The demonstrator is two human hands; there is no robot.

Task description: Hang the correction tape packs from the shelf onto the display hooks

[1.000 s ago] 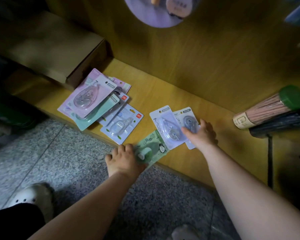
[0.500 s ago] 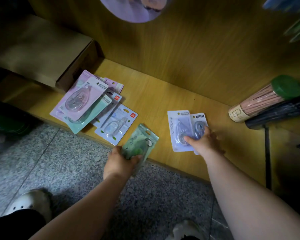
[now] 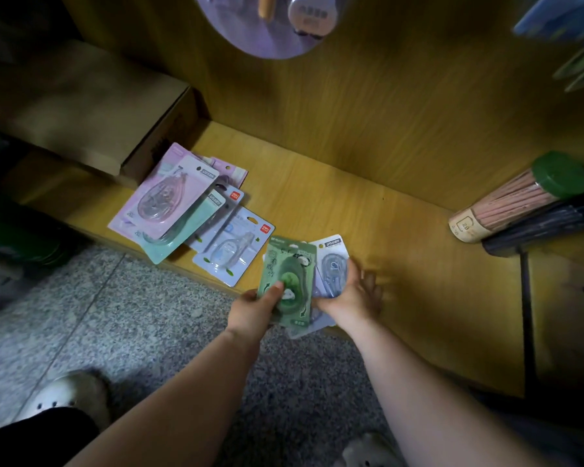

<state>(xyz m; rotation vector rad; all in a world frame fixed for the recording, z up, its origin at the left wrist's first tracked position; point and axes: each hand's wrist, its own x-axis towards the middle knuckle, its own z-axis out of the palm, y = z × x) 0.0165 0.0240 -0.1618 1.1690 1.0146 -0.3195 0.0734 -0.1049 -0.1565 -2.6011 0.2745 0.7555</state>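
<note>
a: what are the hands doing?

b: the left hand (image 3: 252,311) is closed around the lower edge of a green pack (image 3: 289,281), thumb pressed flat on its clear plastic bubble. the right hand (image 3: 349,298) cups a white pack (image 3: 332,264) from beneath, fingers half spread and blurred, so i cannot tell how firm that grip is. the green pack overlaps the white one, both held just above the front edge of the shelf (image 3: 368,214).

a: and the rest of the packs?

b: a loose pile (image 3: 189,214) lies on the left of the shelf: flat cards in pink, mint and pale blue, each with a glossy teardrop bubble.

a: materials?

b: the shelf is yellow wood grain, the floor (image 3: 122,315) speckled stone. a brown cardboard box (image 3: 98,106) sits behind the pile, and a round tube of pencils (image 3: 520,200) with a green cap lies at the right.
</note>
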